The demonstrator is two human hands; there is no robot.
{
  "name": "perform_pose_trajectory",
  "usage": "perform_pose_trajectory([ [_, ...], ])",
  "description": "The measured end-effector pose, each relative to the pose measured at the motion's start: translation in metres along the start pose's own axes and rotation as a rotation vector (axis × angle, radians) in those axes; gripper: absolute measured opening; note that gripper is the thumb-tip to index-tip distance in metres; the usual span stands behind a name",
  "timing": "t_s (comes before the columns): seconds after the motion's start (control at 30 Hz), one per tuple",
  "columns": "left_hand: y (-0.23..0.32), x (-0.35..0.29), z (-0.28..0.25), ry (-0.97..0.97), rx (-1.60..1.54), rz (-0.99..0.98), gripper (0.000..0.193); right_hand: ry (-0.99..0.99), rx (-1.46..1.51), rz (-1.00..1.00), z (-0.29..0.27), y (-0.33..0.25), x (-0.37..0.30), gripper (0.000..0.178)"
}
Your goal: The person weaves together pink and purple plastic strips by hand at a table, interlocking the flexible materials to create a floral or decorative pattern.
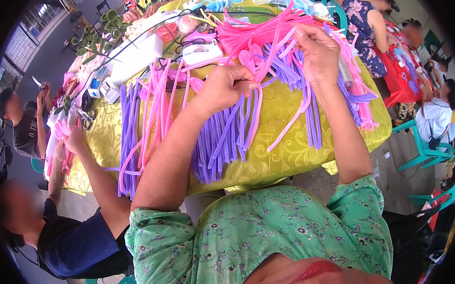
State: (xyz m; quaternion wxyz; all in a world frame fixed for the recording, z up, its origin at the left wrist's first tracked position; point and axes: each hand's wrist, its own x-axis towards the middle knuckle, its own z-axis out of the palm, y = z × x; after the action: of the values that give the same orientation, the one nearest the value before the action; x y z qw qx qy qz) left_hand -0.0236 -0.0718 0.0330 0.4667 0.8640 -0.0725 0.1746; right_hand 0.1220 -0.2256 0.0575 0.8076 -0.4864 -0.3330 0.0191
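My left hand (226, 85) is closed around a bunch of pink pipe-cleaner stems (257, 58) over the table. My right hand (318, 53) pinches the upper part of the same pink stems a little farther back. Below and between my hands lie purple stems (222, 136) in a thick fan on the yellow patterned tablecloth (283, 155). More pink stems (154, 107) and purple stems (129, 131) hang over the table's near left side.
A white box (134, 57), a tape dispenser (201, 53) and green stems (96, 37) sit at the back left. A person in a dark blue shirt (73, 242) works at my left. Other people sit around; turquoise chairs (422, 149) stand at right.
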Motion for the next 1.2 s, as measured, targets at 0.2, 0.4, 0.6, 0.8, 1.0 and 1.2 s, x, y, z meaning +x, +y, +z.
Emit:
perform_pose_trajectory([
  [0.2,0.004,0.0,0.0,0.003,0.026,-0.048,0.003,-0.032,-0.005,0.113,0.007,0.001,-0.007,0.013],
  [0.4,0.018,-0.001,-0.002,0.149,0.032,0.023,0.005,-0.203,0.136,0.292,0.017,0.016,-0.021,0.015],
  [0.6,0.022,0.0,0.014,0.264,-0.599,-0.152,0.009,-0.281,0.023,0.138,0.027,0.018,-0.035,0.014],
  [0.8,0.02,0.001,0.018,0.257,-0.483,-0.172,0.008,-0.248,0.007,0.114,0.025,0.021,-0.033,0.012],
  [1.0,0.02,0.001,0.02,0.32,-0.88,-0.282,0.01,-0.287,-0.087,0.149,0.032,0.016,-0.038,0.012],
  [1.2,0.008,0.002,0.02,0.32,-0.932,-0.306,0.008,-0.308,-0.067,0.221,0.037,0.01,-0.041,0.01],
])
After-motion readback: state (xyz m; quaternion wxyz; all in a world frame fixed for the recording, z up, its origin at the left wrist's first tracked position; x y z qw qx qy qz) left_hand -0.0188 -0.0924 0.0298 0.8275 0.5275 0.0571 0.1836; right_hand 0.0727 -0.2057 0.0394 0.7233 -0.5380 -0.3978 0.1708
